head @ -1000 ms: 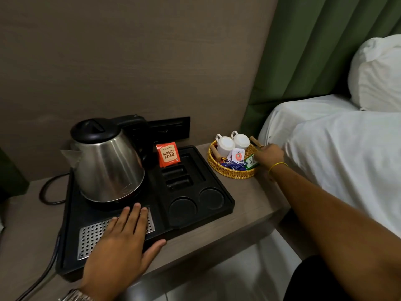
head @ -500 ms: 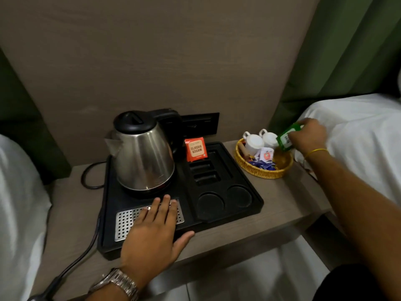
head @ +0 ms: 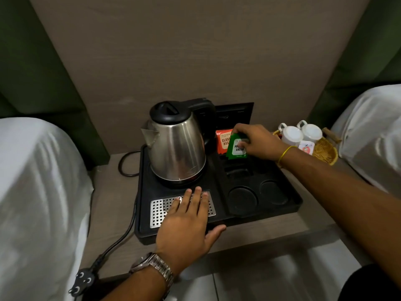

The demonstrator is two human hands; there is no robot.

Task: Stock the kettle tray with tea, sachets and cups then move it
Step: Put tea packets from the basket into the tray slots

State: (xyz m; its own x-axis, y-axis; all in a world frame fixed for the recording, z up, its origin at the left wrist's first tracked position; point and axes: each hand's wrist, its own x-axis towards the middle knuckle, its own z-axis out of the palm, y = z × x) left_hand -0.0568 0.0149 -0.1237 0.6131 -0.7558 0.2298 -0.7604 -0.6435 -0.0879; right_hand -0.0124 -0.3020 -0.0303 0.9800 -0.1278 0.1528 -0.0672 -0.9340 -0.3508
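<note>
**A:** Where are you standing?

**B:** You face a grey-brown counter (head: 256, 233) set between two beds with white sheets, one bed (head: 39, 192) to your left, the other (head: 373, 135) to your right. A plain panel wall rises behind, with green padding on both sides.

**A:** And the tray?

**B:** The black kettle tray (head: 297, 203) sits in the middle of the counter, the steel kettle (head: 175, 148) on its left half. Your left hand (head: 186, 222) lies flat, fingers spread, over the perforated metal grate (head: 158, 211) at the tray's near edge. Your right hand (head: 253, 140) is pinching a green tea sachet (head: 235, 148) just above the slots at the tray's back right, in front of an orange sachet (head: 223, 140) that stands upright there.

**A:** What can't you read?

**B:** Your fingers cover part of the green label, and the green sachet hides the end of the orange one's print. Whether the green sachet touches its slot, you cannot tell. Your right forearm hides the near left rim of the wicker basket (head: 325, 151).

**A:** Anything else?

**B:** Two white cups (head: 301, 133) stand in that basket right of the tray, with a small white sachet (head: 306, 147) beside them. The two round cup recesses (head: 258, 197) sit bare. A black cord runs off the counter's left side to a plug (head: 82, 283).
</note>
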